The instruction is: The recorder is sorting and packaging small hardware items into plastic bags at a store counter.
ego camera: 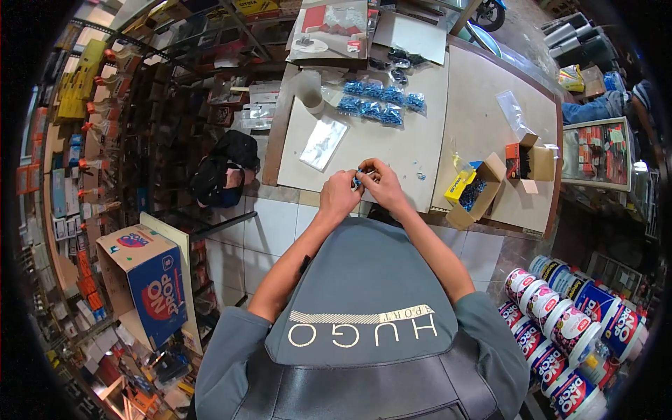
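Observation:
Both of my hands meet over the near edge of the table. The fingers of my left hand [340, 193] and my right hand [384, 184] pinch a small blue item [357, 178] between them. Fingers cover most of it, so whether it is a loose piece or a filled bag cannot be told. Beyond my hands lies a stack of clear plastic bags [324, 143]. Farther back sit several clear packets of small blue parts [370, 109] in two rows. To the right, an open cardboard box [475, 191] holds many loose blue parts [473, 195].
A few blue pieces [421, 177] lie loose on the table [388, 152]. A translucent cylindrical container [308, 93] stands back left. A smaller open box [527, 160] with dark contents and a clear bag [513, 113] are at right. Paint buckets [559, 325] are stacked lower right; a person [598, 107] is beyond.

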Tool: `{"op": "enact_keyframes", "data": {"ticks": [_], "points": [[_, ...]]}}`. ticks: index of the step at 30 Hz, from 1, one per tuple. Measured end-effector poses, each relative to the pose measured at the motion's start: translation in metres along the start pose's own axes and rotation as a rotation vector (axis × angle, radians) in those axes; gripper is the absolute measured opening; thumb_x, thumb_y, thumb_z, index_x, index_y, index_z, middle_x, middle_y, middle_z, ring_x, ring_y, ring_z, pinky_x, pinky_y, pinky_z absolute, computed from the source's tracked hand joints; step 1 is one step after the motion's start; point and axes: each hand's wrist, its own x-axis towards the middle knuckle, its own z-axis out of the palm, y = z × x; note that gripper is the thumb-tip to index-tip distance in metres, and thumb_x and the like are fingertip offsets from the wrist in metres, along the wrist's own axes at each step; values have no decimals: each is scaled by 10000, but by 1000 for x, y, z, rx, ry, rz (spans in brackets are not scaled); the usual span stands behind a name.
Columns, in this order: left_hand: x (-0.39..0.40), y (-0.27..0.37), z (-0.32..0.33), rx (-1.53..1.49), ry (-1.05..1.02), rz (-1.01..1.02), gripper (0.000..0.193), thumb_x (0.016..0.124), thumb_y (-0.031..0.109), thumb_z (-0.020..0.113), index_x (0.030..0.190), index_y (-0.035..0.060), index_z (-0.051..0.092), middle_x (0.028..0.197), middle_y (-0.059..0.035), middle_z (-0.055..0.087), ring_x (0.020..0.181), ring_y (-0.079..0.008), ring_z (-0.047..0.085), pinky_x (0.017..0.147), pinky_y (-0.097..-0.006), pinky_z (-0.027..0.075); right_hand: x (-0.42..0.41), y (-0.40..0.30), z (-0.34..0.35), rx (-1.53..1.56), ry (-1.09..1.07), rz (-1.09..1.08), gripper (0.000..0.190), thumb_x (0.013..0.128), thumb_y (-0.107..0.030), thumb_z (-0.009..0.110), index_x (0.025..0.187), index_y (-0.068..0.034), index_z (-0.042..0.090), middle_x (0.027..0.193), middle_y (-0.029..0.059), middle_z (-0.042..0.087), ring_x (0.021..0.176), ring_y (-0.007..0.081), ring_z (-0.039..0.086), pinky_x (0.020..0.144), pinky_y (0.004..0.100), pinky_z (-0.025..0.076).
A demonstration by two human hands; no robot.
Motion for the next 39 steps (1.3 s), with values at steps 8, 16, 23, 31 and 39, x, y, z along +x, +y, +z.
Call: {"op": "enact_keyframes", "data": {"ticks": [8,16,23,31,39], "points": [[0,-5,-1,-70,12,41,325,842,220,732,1120,50,726,958,-215,700,854,-382,687,765,-463,544,-17,4,4,-198,73,-147,253,876,-127,728,1084,-13,643,1007,127,674,827,207,669,724,326,540],[7,-20,7,-167,25,139,350,833,130,730,1149,6,645,938,-216,672,841,-382,684,766,-450,553,-15,7,23,-32,280,84,290,881,-149,683,1136,-14,663,1108,154,690,943,253,701,814,365,557],[9,-27,19,-498,2,-38,535,851,55,703,1312,-15,439,1103,-197,626,904,-292,703,753,-383,583,1,34,18,-216,113,184,379,910,-169,590,1248,-9,650,1059,174,730,948,234,707,821,361,554],[26,-63,18,-1418,-457,-564,260,990,185,529,1192,28,580,995,-80,676,892,-187,665,812,-363,565,-3,23,26,423,196,381,266,948,-191,574,1126,-17,667,957,51,671,884,148,647,766,295,519],[26,-64,-3,-1227,-433,-451,229,944,122,593,1160,56,627,911,-34,626,835,-136,623,765,-334,548,-15,2,40,535,176,507,291,928,-212,705,1161,-51,637,903,28,659,729,99,620,645,262,527]]}}
